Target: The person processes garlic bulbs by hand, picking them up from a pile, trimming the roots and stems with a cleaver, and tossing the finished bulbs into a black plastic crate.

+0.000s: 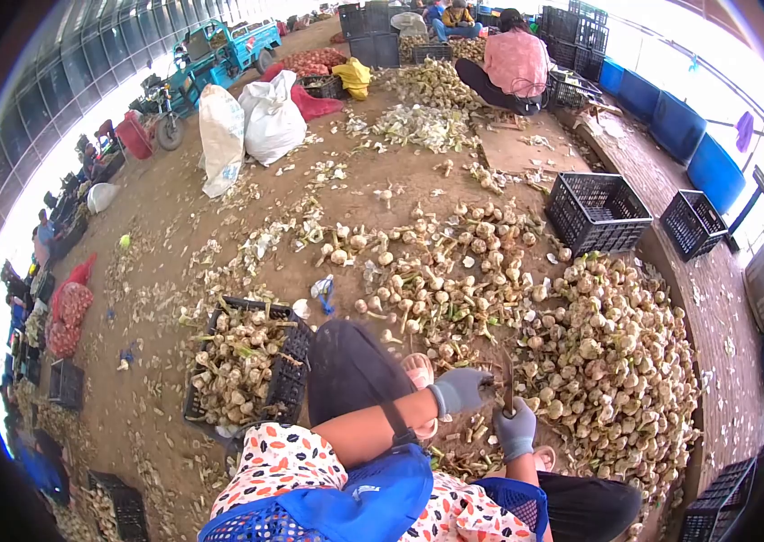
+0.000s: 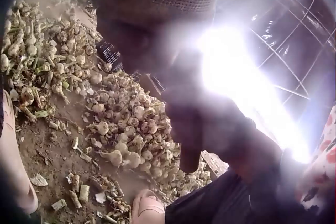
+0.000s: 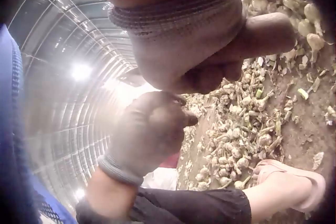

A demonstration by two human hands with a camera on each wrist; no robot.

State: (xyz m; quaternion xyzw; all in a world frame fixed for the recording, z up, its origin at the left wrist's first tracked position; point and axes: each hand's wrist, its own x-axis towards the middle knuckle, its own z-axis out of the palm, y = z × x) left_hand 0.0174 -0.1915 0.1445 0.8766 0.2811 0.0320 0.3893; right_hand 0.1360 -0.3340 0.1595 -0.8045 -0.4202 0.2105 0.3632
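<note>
Both hands wear grey gloves and meet low in front of the body. My right hand [image 1: 516,429] grips a tool by its thick, rounded wooden handle [image 3: 270,35], which points away from the body; the tool's working end is hidden. Close beside it, my left hand [image 3: 152,134] has its fingers curled toward the right hand. I cannot tell what is in the left hand. Garlic bulbs [image 1: 612,352] with cut stalks lie heaped by the right knee, and more garlic [image 1: 445,289] is spread ahead. At the left knee, a black crate [image 1: 292,352] is filled with garlic.
Cut stalk pieces [image 2: 79,192] litter the dirt between the sandalled feet. Empty black crates [image 1: 599,212] stand ahead right beside a raised ledge [image 1: 698,298]. White sacks [image 1: 269,122] and a blue three-wheeled cart [image 1: 251,41] are far left. A person in pink [image 1: 516,63] sits ahead.
</note>
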